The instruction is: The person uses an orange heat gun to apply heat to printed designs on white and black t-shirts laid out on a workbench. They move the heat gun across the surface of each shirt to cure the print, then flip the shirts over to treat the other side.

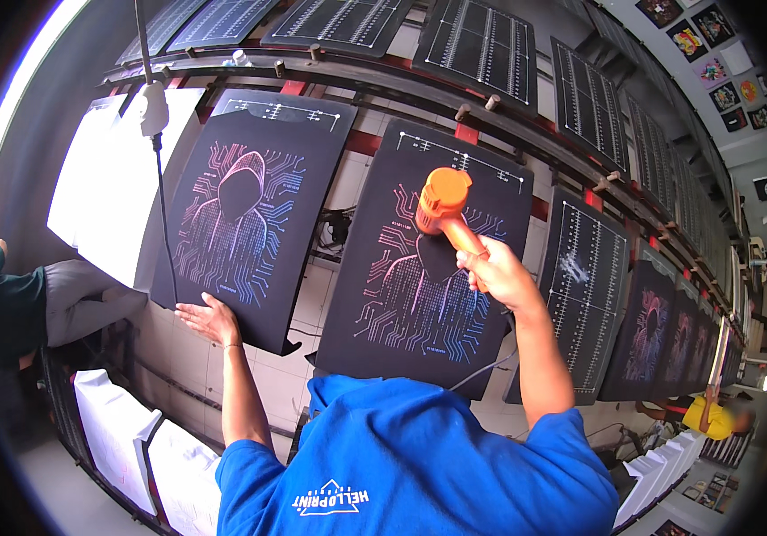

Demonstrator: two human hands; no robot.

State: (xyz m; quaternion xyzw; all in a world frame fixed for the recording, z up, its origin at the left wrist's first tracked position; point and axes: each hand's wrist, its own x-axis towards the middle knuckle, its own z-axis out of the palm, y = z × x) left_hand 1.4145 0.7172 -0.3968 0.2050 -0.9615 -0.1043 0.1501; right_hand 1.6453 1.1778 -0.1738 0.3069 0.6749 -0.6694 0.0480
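Observation:
My right hand is wrapped round the handle of an orange hair dryer. The dryer hangs over a black T-shirt laid on a board, covering part of its pink and blue hooded-figure print. To the left lies a second black T-shirt with the same kind of print. My left hand is at that shirt's lower edge, fingers stretched out, holding nothing. Whether it rests on the fabric or just above, I cannot tell. A dark cable runs down from a white plug connector to beside these fingers.
Printing boards with white ruler marks line the far side beyond a metal rail. Another marked board stands to the right, followed by more printed shirts. White sheets hang at lower left. People sit at far left and far right.

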